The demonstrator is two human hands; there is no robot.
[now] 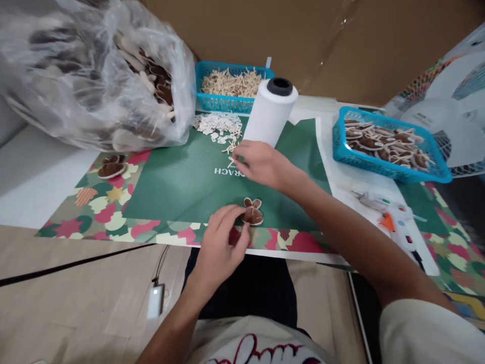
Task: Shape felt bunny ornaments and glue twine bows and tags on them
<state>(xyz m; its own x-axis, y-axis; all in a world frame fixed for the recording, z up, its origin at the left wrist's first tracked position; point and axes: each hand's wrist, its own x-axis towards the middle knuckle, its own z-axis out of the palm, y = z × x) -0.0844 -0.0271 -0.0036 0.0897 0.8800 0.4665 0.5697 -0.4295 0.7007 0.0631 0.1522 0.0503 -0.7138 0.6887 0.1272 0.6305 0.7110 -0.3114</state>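
A small brown rabbit-shaped felt piece (253,216) with a pale edge and two ears lies flat near the front of the green mat. My left hand (223,240) has thumb and index finger at its left edge, closed around it. Farther back, my right hand (261,162) pinches at a small cream string bow (231,162), whose loops show just left of the fingertips. More such bows (230,147) lie behind it, beside a pile of small white pieces (220,125). A white thread cone (271,114) stands just behind my right hand.
A blue basket of cream bows (235,103) stands at the back; another basket (390,164) at right holds brown pieces. A glue gun (394,215) lies on white board. A plastic bag (94,86) bulges at left, near more brown pieces (112,167).
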